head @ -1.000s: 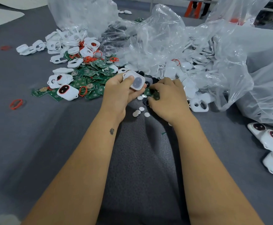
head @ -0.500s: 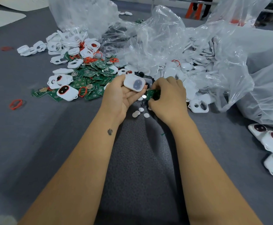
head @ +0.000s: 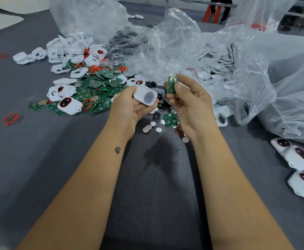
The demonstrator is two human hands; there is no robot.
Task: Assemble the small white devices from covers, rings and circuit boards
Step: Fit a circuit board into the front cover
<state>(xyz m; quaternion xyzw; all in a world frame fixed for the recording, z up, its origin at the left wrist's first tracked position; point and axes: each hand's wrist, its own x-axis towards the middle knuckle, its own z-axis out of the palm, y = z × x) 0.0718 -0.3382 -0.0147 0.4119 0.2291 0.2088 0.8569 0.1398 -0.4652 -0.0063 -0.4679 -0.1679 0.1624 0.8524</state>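
My left hand (head: 127, 107) holds a white cover (head: 145, 95) with a dark oval window, lying in the curled fingers with the thumb at its near edge. My right hand (head: 192, 105) pinches a green circuit board (head: 171, 83) upright, edge-on, just right of the cover and raised above the table. Another green board (head: 169, 120), a dark round part (head: 156, 116), several small white discs (head: 148, 128) and a red ring (head: 178, 130) lie on the grey table below my hands.
A heap of green boards (head: 97, 87), white covers (head: 70, 51) and red rings sits at the left. Clear plastic bags (head: 237, 69) with white parts fill the back and right. Assembled white devices (head: 292, 156) lie at the right edge. A loose red ring (head: 10, 119) lies far left.
My right hand has lifted a green circuit board off the table and turned it upright. My left hand has kept the white cover, tilting it slightly toward the board.
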